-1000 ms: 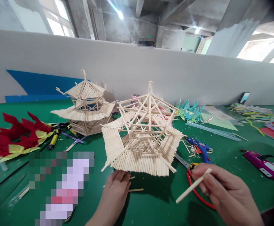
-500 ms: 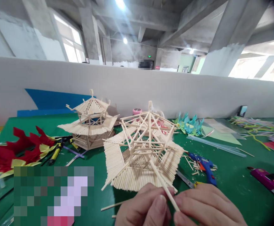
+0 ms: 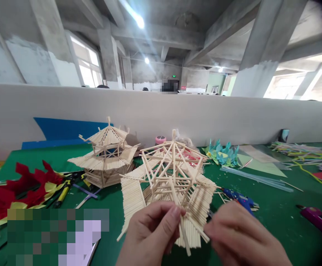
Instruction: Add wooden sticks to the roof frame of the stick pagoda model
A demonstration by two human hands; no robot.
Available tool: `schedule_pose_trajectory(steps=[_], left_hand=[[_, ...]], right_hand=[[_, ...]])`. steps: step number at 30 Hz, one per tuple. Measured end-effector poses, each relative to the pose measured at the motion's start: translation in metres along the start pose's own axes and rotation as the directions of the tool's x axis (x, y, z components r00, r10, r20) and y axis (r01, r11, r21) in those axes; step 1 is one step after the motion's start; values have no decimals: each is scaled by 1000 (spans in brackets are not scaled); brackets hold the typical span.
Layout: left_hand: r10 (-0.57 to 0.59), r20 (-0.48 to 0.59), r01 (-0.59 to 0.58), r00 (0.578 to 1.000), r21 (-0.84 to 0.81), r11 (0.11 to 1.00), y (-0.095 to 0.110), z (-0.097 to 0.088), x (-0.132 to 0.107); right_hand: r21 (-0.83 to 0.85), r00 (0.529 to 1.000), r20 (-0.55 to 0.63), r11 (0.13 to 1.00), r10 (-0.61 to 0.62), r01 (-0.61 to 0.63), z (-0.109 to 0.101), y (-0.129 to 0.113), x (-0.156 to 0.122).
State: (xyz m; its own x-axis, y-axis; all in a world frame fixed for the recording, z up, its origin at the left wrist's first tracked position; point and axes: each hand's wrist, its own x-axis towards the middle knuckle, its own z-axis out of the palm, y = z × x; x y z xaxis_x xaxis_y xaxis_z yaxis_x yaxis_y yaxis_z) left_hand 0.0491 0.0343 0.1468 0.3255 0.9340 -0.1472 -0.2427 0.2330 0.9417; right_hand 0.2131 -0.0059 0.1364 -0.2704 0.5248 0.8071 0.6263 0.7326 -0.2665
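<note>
My left hand [image 3: 157, 231] pinches a thin wooden stick [image 3: 185, 238] between thumb and forefinger. The stick slants across the front of a pavilion model [image 3: 132, 197] made of small wooden sticks. The model's lower roof is covered with rows of sticks, while its upper roof is a bare frame rising to a short post. At the model's front right corner is my right hand [image 3: 238, 232], fingers drawn together and slightly blurred. Its fingertips are close to a corner stick; what they hold, if anything, is hidden.
A second stick pavilion [image 3: 105, 162] stands behind on the left. Red and yellow paper petals [image 3: 33, 184] lie at far left. To the right are a blue glue gun [image 3: 240, 197], a purple glue gun [image 3: 317, 220], clear glue sticks [image 3: 256, 178] and a teal paper flower [image 3: 222, 153].
My right hand has come away from the stick and moved up and right. My left hand has risen, still gripping the stick. The camera view has tilted upward slightly.
</note>
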Motion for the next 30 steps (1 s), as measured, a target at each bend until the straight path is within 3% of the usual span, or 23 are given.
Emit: schedule_pose_trajectory(steps=[2,5,10,13,22,25,30], left_hand=[[28,44,-33,999,108,994,6,3,-1],[70,128,-97,989,224,970,14,8,-2],[107,165,-151,981,285,947,19,11,1],[88,142,-122,986,252,960,16,9,4],[13,117,-30,993,146,989,17,5,11],[-23,169,-2,985,144,990,20,4,15],[-14,264,-54,964,246,968,26,2,24]], right_hand=[[78,985,-31,983,168,-165,-4,4,12],[242,917,78,885,390,-397,-2,5,32],[386,809,260,711,528,-588,4,2,53],[470,788,297,636,539,-612,7,5,60],[537,777,292,577,558,-616,15,17,70],[542,774,297,568,559,-619,12,16,73],[479,766,310,603,563,-637,5,22,78]])
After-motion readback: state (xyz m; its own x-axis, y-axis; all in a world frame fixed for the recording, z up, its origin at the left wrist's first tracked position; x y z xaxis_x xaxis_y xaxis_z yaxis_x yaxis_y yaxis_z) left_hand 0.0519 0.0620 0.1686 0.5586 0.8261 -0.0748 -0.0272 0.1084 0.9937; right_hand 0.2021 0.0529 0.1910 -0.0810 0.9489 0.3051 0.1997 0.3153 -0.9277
